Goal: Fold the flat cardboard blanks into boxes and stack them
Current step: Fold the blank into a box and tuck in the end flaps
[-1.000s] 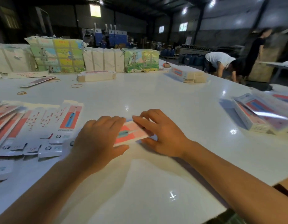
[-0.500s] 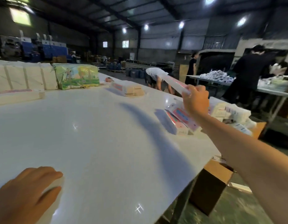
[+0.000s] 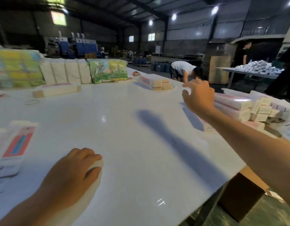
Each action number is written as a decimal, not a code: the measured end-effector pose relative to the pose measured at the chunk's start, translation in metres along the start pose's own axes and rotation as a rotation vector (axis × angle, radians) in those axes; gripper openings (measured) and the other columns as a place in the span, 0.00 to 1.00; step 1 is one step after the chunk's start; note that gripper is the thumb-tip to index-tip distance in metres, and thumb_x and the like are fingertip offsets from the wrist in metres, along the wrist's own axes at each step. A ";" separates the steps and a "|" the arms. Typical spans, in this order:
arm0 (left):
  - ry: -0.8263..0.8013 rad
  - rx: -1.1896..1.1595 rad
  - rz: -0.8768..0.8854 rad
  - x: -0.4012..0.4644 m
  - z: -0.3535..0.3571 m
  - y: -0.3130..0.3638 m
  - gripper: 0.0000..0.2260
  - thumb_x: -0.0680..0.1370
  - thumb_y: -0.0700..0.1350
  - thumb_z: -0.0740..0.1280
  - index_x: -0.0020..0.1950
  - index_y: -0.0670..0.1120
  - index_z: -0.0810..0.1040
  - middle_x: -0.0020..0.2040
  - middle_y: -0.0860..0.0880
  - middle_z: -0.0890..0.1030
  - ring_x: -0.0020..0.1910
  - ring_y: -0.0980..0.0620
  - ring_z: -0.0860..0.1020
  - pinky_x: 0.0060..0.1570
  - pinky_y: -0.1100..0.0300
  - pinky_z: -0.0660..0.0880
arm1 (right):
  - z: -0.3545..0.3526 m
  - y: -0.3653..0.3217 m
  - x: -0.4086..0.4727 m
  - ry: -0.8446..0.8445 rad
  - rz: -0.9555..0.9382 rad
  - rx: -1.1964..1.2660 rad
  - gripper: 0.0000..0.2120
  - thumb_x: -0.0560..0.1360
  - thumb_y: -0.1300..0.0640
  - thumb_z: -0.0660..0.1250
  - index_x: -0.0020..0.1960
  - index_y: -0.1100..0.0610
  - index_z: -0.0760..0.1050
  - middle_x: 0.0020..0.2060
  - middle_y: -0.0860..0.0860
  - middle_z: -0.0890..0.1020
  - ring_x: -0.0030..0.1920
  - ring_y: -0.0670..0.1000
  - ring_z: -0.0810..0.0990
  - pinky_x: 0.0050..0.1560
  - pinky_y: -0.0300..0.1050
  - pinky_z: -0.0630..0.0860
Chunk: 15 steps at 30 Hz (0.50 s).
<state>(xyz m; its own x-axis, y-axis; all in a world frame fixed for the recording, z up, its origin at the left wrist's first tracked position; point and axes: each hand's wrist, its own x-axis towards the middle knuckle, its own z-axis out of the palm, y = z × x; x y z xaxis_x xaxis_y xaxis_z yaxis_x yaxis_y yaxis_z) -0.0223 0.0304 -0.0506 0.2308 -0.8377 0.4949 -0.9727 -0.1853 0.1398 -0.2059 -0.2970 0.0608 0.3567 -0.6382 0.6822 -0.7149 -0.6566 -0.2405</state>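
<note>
Right hand (image 3: 198,97) spread, empty (above folded boxes (image 3: 233,106)); left hand (image 3: 72,175) on table (image 3: 132,136).

White table (image 3: 141,128) w/ flat blanks (image 3: 13,144), folded boxes (image 3: 233,103), wrapped bundles (image 3: 108,72).

Two bare forearms, no sleeves showing up to the frame's edge. No watch, band or ring on the left hand (image 3: 71,173) or the right hand (image 3: 198,95); no gloves either. Short nails on the left hand's fingers, the right hand's too blurred to tell.
</note>
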 end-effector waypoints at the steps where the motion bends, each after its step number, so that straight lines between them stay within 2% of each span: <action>1: -0.024 -0.005 -0.028 -0.001 -0.004 0.005 0.18 0.71 0.55 0.52 0.47 0.54 0.79 0.46 0.58 0.77 0.46 0.52 0.76 0.41 0.58 0.74 | 0.007 -0.028 -0.011 -0.050 -0.072 0.089 0.13 0.77 0.56 0.62 0.59 0.53 0.78 0.63 0.55 0.76 0.64 0.59 0.71 0.62 0.57 0.67; 4: -0.124 0.003 -0.116 0.000 -0.010 0.011 0.30 0.69 0.59 0.42 0.56 0.53 0.78 0.55 0.57 0.76 0.56 0.53 0.71 0.54 0.61 0.67 | 0.030 -0.100 -0.062 -0.286 -0.274 0.294 0.12 0.77 0.56 0.61 0.56 0.52 0.80 0.57 0.53 0.81 0.56 0.57 0.76 0.58 0.54 0.72; 6: -0.151 0.054 -0.125 -0.001 -0.009 0.010 0.31 0.70 0.59 0.41 0.60 0.53 0.76 0.59 0.57 0.74 0.59 0.54 0.69 0.58 0.61 0.64 | 0.046 -0.134 -0.099 -0.437 -0.380 0.295 0.12 0.77 0.56 0.61 0.55 0.53 0.80 0.55 0.53 0.81 0.55 0.57 0.76 0.55 0.52 0.73; 8: -0.149 0.062 -0.132 -0.004 -0.007 0.008 0.28 0.73 0.58 0.45 0.62 0.52 0.76 0.61 0.55 0.74 0.61 0.53 0.68 0.59 0.61 0.64 | 0.060 -0.152 -0.126 -0.523 -0.457 0.249 0.12 0.77 0.56 0.60 0.53 0.55 0.80 0.53 0.54 0.79 0.55 0.59 0.75 0.52 0.50 0.73; 11: -0.116 0.036 -0.128 -0.008 -0.005 0.004 0.16 0.79 0.51 0.57 0.62 0.50 0.76 0.61 0.53 0.74 0.60 0.51 0.68 0.58 0.59 0.65 | 0.070 -0.159 -0.140 -0.519 -0.534 0.204 0.13 0.78 0.54 0.58 0.53 0.55 0.79 0.53 0.53 0.78 0.53 0.58 0.74 0.49 0.49 0.73; 14: -0.095 -0.017 -0.130 -0.004 -0.004 0.005 0.12 0.78 0.48 0.61 0.58 0.48 0.79 0.57 0.51 0.77 0.57 0.51 0.71 0.55 0.57 0.68 | 0.069 -0.154 -0.139 -0.490 -0.516 0.246 0.13 0.77 0.55 0.58 0.49 0.58 0.80 0.52 0.54 0.80 0.51 0.59 0.75 0.49 0.51 0.73; 15: -0.034 -0.083 -0.168 -0.003 -0.009 0.005 0.10 0.78 0.47 0.62 0.54 0.47 0.81 0.54 0.50 0.79 0.54 0.50 0.74 0.52 0.56 0.70 | 0.068 -0.153 -0.139 -0.483 -0.514 0.259 0.12 0.77 0.55 0.59 0.48 0.58 0.80 0.52 0.54 0.80 0.51 0.59 0.75 0.49 0.50 0.73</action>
<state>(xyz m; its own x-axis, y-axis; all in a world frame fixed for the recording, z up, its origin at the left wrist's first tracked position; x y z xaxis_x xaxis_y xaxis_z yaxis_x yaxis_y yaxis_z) -0.0276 0.0364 -0.0440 0.3879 -0.8154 0.4297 -0.9146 -0.2828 0.2890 -0.1048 -0.1350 -0.0442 0.8744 -0.2916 0.3877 -0.2439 -0.9551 -0.1683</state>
